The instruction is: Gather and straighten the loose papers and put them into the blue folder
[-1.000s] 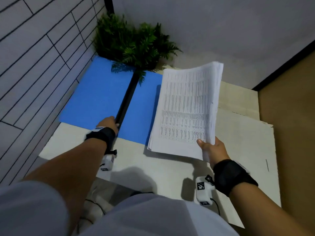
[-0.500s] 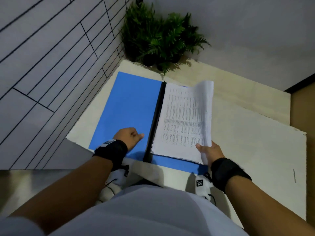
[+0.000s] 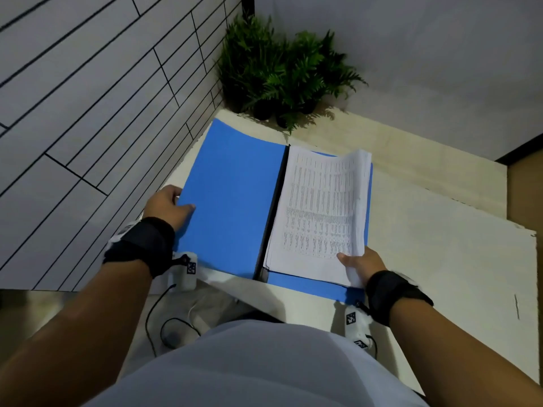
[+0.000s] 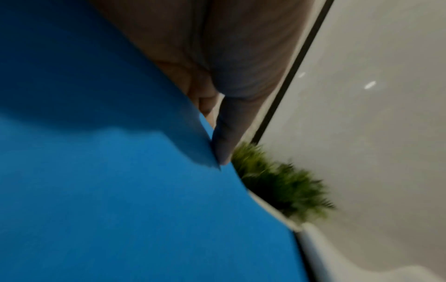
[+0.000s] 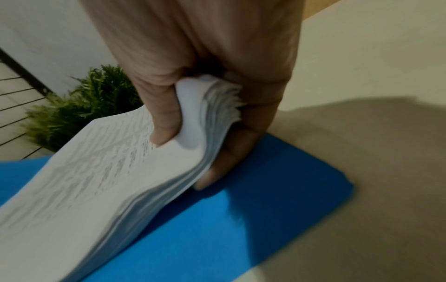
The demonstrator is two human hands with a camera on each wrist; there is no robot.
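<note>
Both hands are busy: the right hand (image 3: 360, 261) pinches the papers (image 3: 318, 212) over the blue folder (image 3: 232, 201), fingers (image 5: 217, 171) beneath. The left hand (image 3: 167, 205) grips the cover's edge. Closing it early could buckle the raised sheets.

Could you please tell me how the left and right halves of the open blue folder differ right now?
The left half of the open blue folder is bare and lifted at its outer edge by the left hand; the right half lies on the pale tabletop, mostly covered by the white stack of printed papers that the right hand pinches. Both share one black spine.
</note>
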